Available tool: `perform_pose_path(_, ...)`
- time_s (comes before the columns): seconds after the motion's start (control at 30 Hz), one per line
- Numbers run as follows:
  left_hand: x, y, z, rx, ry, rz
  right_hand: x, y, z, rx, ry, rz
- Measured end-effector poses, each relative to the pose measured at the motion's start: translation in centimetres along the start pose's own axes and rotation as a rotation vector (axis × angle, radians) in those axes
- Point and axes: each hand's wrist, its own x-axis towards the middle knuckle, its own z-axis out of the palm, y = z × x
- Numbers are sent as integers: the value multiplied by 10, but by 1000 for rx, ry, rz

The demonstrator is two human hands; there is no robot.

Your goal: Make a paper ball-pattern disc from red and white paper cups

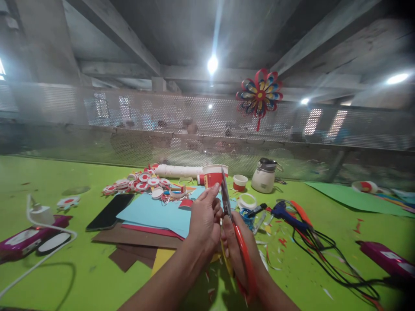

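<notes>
My right hand (240, 244) is wrapped around a pair of scissors (226, 196) with red handles, its blades pointing up and away from me. Close beside the blades, my left hand (205, 214) is closed, thumb against the curled fingers; whatever it may hold is too small or hidden. Behind both hands stands a red and white paper cup (216, 172). Light blue paper sheets (152, 211) lie left of my left hand, on top of brown sheets (136, 237). Something yellow shows below my right hand, partly hidden.
Small red and white paper pieces (142, 181) are heaped at back left, near a white tube (180, 171). A black phone (110, 211) lies left. A glue gun (292, 218) with tangled cables is right. Paper scraps litter the green table (97, 285). A mesh partition (207, 147) stands behind.
</notes>
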Motion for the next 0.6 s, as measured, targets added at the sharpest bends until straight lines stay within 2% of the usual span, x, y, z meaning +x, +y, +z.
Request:
perform_pose_path(0.13,0,-3,0,12,25,-11,-1,0,1,-43,78,-18)
perform_pose_path(0.4,3,-4,-6,10,39,-3,-3,-8,3,-164,125,-44)
perform_pose_path(0.5,4,-1,-9,3,5,14,-4,-10,3,-47,74,43)
perform_pose_path(0.6,6,4,-13,60,-3,58,-5,-10,-4,131,-82,129)
